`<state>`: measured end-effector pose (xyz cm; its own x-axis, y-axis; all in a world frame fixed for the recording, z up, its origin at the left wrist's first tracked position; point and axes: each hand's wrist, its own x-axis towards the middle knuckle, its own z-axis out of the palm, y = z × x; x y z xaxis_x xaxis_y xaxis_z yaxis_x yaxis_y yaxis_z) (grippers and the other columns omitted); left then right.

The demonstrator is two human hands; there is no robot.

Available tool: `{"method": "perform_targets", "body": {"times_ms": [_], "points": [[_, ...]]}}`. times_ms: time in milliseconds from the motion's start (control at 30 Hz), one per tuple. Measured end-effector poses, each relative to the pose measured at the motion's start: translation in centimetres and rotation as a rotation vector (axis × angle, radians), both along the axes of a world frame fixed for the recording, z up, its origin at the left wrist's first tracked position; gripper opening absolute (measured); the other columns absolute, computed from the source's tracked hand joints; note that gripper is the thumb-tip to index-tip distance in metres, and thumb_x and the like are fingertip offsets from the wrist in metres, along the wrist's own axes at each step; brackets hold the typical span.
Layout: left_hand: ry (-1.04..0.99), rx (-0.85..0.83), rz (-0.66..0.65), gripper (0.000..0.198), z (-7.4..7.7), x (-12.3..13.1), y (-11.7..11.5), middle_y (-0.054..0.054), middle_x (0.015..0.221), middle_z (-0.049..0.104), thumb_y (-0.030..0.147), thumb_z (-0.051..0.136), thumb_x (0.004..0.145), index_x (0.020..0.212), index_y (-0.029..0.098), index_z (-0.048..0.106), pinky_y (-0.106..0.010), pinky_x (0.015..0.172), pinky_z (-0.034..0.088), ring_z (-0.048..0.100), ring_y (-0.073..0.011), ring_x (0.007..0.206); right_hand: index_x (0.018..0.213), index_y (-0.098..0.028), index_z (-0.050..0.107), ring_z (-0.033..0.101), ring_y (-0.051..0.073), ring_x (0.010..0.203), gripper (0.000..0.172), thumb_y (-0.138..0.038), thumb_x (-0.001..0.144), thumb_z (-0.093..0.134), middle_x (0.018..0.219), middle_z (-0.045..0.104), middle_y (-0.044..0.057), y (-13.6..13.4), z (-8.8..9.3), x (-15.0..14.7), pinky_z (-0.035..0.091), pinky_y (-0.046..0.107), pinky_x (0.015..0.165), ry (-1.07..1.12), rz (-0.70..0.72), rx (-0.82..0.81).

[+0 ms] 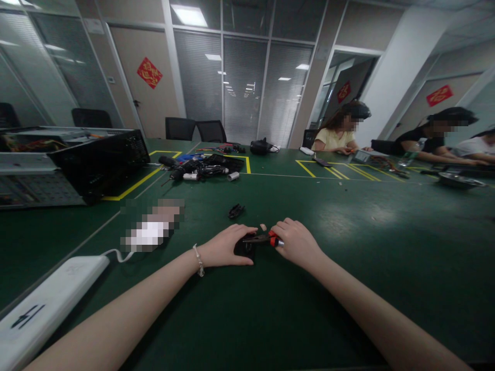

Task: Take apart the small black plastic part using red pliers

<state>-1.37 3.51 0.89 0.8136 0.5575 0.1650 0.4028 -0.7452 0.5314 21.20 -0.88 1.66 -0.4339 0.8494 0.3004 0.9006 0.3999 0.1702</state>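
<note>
Between thumb and fingers, my left hand (222, 246) grips a small black part (243, 248) low over the green table; its exact kind is not clear. My right hand (297, 241) is closed round the red handles of needle-nose pliers (261, 238). The plier jaws point left and reach the black part, though whether they pinch it I cannot tell. A small pale piece (263, 227) lies just beyond the pliers. Farther off, a black bundle that looks like a coiled cable or clip (236, 211) rests on the table.
An opened computer case (96, 165) stands at the left. A pile of tools and a black drill (185, 167) lies ahead within yellow tape. A white power bank (58, 304) with a cable sits at the near left. Several people work at the right, near a metal box (367, 156).
</note>
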Motion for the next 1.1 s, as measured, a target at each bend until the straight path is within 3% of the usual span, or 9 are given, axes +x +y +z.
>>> {"method": "perform_targets", "body": {"times_ms": [233,533,900,1100], "points": [[-0.007,0.008,-0.003,0.072,-0.04,0.04,0.09,-0.007,0.123,0.046,0.045,0.067,0.066,0.127,0.025,0.035,-0.04,0.092,0.036,0.045,-0.0249,0.109,0.087,-0.016,0.059,0.046,0.018,0.076,0.017,-0.021,0.071,0.055,0.084,0.06,0.007,-0.13,0.26,-0.22,0.032,0.029,0.065,-0.05,0.025,0.061],[0.009,-0.003,0.002,0.07,0.08,0.0,-0.01,-0.007,0.123,0.046,0.046,0.066,0.067,0.127,0.026,0.035,-0.041,0.092,0.036,0.044,-0.0252,0.11,0.086,-0.016,0.06,0.048,0.017,0.075,0.017,-0.023,0.071,0.056,0.083,0.061,0.006,-0.15,0.2,-0.26,0.034,0.027,0.064,0.016,-0.02,-0.018],[0.006,-0.007,0.007,0.071,0.03,-0.05,-0.02,-0.007,0.123,0.046,0.044,0.067,0.066,0.127,0.026,0.035,-0.041,0.092,0.036,0.044,-0.0251,0.11,0.089,-0.016,0.06,0.047,0.019,0.078,0.02,-0.021,0.07,0.055,0.085,0.06,0.008,-0.23,0.51,-0.27,0.033,0.029,0.066,-0.05,0.021,0.06],[0.007,-0.011,0.004,0.071,0.08,0.01,-0.03,-0.006,0.123,0.046,0.045,0.067,0.066,0.127,0.027,0.035,-0.04,0.092,0.036,0.044,-0.0245,0.11,0.088,-0.016,0.06,0.048,0.018,0.077,0.019,-0.021,0.069,0.057,0.085,0.061,0.006,-0.19,0.31,-0.21,0.034,0.028,0.065,-0.007,-0.007,0.005]]}}
